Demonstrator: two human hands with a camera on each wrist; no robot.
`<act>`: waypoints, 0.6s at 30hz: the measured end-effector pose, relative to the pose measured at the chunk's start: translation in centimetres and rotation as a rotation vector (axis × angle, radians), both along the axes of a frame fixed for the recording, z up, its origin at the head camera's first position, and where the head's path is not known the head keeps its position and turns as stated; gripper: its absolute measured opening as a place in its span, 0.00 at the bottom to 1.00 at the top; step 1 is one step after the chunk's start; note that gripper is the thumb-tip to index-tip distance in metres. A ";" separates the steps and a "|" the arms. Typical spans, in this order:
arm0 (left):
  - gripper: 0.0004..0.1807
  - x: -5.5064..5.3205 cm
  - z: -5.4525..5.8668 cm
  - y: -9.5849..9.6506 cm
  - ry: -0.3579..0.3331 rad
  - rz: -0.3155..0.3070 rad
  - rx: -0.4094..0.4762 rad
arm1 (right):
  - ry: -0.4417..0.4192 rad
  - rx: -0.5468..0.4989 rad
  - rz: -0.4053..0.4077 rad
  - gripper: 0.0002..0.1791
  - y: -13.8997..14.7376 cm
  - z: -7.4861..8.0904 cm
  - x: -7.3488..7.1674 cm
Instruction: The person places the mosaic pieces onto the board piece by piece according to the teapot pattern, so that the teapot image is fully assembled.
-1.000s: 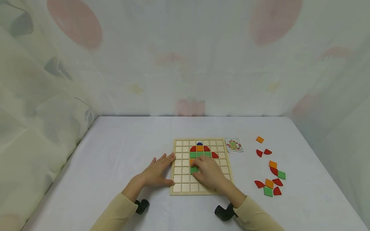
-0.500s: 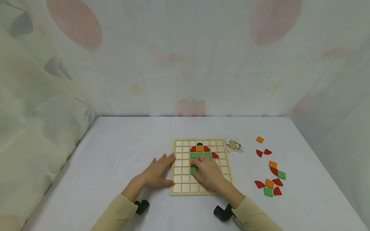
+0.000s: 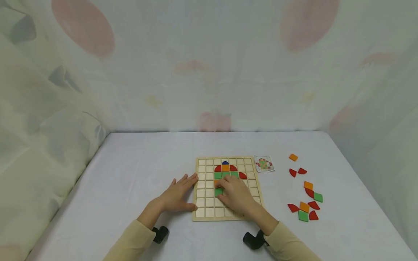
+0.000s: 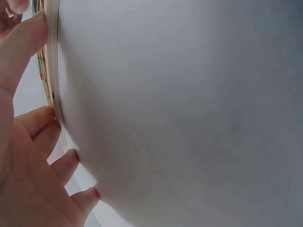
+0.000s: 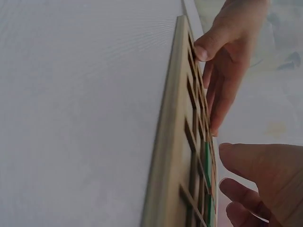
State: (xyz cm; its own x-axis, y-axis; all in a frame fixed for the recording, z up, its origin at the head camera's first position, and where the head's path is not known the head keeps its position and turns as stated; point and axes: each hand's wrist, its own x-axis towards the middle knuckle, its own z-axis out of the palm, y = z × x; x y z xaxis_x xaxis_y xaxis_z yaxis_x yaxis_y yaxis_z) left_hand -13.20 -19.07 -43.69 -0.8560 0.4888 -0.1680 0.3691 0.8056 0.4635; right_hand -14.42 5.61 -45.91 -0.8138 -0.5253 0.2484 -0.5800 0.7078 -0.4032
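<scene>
A wooden grid board (image 3: 209,219) lies on the white table with colored tiles set in its upper middle. My left hand (image 3: 177,195) has its fingers spread, with fingertips and thumb at the board's left edge; the left wrist view shows them against the rim. Over the board my right hand (image 3: 236,194) has bent fingers, index fingertip and thumb by a green square tile (image 3: 218,192). I cannot tell whether it grips a tile. Also in the grid are an orange square (image 3: 225,168), a blue piece (image 3: 225,162) and a red quarter-circle (image 3: 242,175). The right palm hides several cells.
A small printed pattern card (image 3: 264,164) lies by the board's upper right corner. Farther right are loose tiles: orange squares (image 3: 293,157), red quarter-circles (image 3: 313,215) and green squares (image 3: 303,216). A patterned curtain (image 3: 156,72) hangs behind the table.
</scene>
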 end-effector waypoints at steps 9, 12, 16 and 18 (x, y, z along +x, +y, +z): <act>0.50 0.0 0.0 0.0 0.000 -0.002 -0.015 | -0.046 -0.125 0.000 0.11 3.6 1.2 0.3; 0.50 0.0 0.0 -0.1 -0.005 0.003 -0.024 | -0.040 -0.149 -0.018 0.12 5.3 1.3 0.3; 0.50 0.0 0.2 -0.2 -0.009 0.010 -0.027 | -0.031 -0.164 -0.046 0.13 7.5 1.2 0.3; 0.50 0.0 0.2 -0.3 -0.011 0.012 -0.027 | -0.008 -0.160 -0.059 0.14 8.6 1.1 0.2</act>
State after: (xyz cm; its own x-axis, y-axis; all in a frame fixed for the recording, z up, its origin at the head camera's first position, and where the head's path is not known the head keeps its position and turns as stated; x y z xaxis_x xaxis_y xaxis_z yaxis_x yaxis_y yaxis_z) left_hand -13.21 -19.33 -43.45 -0.8600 0.4733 -0.1905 0.3541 0.8225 0.4450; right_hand -14.22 14.17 -44.79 -0.8445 -0.4308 0.3182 -0.5354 0.6668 -0.5184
